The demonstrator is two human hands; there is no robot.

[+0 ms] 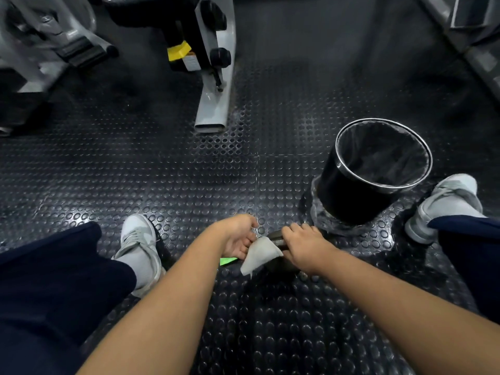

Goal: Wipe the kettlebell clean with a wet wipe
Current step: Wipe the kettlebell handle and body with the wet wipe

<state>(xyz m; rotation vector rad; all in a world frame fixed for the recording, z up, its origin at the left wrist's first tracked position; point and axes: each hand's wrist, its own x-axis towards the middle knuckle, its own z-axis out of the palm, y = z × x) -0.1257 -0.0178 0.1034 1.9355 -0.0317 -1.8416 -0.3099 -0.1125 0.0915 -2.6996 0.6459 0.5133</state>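
crouching over the dark rounded metal kettlebell (278, 255), low on the studded black rubber floor (189, 185), near centre. right hand (303, 246) clamping its handle; left hand (238, 236) pinching the limp pale damp wipe (261, 255) against it. possibly slipping on wet metal, tipping right towards the black cylindrical lined bin (378, 169).

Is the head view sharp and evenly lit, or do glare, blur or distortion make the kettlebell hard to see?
Head view: wide-angle bending curves the edges; the studded floor shows bright glare patches; the machines at the top look soft. The dark kettlebell merges with the floor and is mostly hidden by the right hand and the wet wipe; the left hand is sharp.
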